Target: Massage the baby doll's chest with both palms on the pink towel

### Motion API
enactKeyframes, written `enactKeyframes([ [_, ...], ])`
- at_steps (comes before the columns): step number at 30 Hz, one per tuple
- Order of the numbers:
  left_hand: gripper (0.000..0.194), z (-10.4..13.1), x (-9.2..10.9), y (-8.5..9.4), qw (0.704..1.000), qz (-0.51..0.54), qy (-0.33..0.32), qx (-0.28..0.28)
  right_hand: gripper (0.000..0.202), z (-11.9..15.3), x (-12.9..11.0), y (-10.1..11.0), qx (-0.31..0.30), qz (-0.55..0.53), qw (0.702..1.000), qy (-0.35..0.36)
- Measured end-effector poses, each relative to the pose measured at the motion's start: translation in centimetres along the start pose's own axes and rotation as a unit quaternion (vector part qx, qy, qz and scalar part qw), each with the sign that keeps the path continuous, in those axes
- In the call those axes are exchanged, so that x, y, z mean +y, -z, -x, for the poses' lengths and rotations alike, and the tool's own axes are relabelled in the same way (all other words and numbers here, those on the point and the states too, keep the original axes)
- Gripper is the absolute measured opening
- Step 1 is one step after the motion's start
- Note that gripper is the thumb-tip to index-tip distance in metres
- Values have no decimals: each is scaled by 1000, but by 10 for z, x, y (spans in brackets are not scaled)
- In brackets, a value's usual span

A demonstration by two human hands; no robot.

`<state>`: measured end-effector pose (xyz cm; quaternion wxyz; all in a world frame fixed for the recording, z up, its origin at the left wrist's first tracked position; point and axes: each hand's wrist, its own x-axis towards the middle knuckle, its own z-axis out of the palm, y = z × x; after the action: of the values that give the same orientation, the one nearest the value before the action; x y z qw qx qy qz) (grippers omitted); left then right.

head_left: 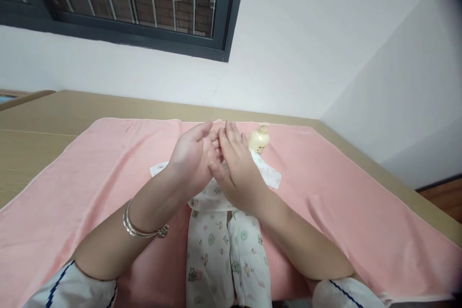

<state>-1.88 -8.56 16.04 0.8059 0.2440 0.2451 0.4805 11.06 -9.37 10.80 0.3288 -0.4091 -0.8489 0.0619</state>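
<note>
My left hand (195, 161) is palm up with its fingers loosely curved. Across its fingers lies my right hand (238, 166), palm down with the fingers stretched out. The two hands touch each other, and I see no object between them. Below them, a white baby outfit (211, 250) printed with small green and pink figures is spread out, with two legs toward me and its sleeves to either side. My hands hide its upper part. Just beyond my right hand stands a pale yellow bottle (259, 139) with dark marks on its front.
A pink blanket (126, 173) with some folds covers much of the wooden table (43, 154). Behind the table rises a white wall (281, 48) with a dark-framed, barred window (144, 5) at upper left. A silver bangle (135, 228) circles my left forearm.
</note>
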Motion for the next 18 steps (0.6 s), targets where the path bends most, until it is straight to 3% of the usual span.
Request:
enactKeyframes([
  [4, 51, 11, -5, -1, 997, -33, -55, 31, 85, 15, -21, -6, 0, -60, 995, 84],
  [8, 47, 16, -33, 2, 978, -109, -172, 48, 82, 24, -34, 1, 2, -156, 983, 94],
  [11, 53, 26, -61, 3, 954, -206, -219, 5, 73, 26, -33, 13, 16, -229, 971, 60],
  [14, 56, 40, -80, 0, 927, -295, -224, -58, 72, 26, -26, 22, 53, -282, 958, 6],
  [18, 55, 57, -84, -6, 910, -326, -227, -116, 66, 33, -16, 20, 138, -308, 940, -49],
])
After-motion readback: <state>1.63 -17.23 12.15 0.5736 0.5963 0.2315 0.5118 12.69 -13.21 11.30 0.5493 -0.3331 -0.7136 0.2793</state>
